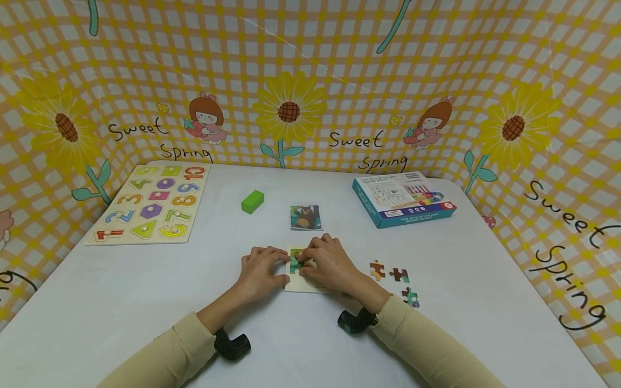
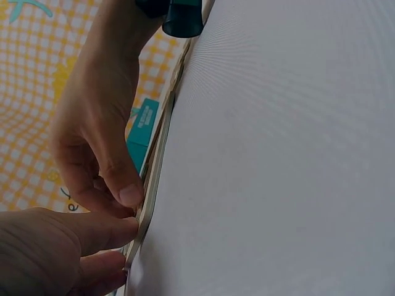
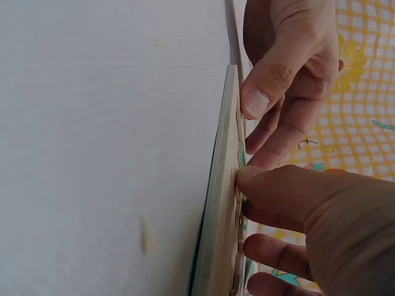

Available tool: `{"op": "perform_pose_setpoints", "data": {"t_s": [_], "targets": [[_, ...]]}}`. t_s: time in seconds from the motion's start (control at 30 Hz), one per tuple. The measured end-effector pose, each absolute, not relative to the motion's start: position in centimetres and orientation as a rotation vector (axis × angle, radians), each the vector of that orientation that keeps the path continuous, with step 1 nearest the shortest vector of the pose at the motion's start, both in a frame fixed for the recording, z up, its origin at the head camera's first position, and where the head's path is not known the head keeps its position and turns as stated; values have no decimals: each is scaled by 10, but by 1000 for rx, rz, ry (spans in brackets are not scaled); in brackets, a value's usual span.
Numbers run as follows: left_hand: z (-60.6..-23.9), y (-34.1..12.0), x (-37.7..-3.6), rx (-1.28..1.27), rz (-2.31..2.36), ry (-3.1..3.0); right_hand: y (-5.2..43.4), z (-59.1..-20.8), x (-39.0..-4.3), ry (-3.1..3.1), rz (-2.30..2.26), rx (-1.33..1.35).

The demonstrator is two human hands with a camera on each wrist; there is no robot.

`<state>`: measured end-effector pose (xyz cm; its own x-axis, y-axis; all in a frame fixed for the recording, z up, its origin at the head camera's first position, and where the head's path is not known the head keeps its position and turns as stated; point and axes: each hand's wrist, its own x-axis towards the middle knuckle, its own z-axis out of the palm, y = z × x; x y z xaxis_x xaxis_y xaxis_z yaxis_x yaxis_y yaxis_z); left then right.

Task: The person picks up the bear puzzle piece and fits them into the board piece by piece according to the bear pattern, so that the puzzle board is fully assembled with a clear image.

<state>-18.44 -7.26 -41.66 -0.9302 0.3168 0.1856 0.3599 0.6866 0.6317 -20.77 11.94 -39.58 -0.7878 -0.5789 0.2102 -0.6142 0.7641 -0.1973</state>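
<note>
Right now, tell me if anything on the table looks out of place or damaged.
Nothing looks damaged or spilled. Three loose puzzle pieces lie outside the puzzle tray that both hands work on; a green block sits alone.
</note>
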Motion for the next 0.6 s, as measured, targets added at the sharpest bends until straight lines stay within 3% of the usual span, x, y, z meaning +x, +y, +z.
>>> {"op": "perform_pose_setpoints", "data": {"t_s": [0.3, 0.6], "targets": [[-418, -72, -185, -573, -1083, -2826, 136, -386, -204, -2850, 484, 861], [-419, -73, -185, -586, -1117, -2812, 193, -377, -195, -2905, 521, 686]]}}
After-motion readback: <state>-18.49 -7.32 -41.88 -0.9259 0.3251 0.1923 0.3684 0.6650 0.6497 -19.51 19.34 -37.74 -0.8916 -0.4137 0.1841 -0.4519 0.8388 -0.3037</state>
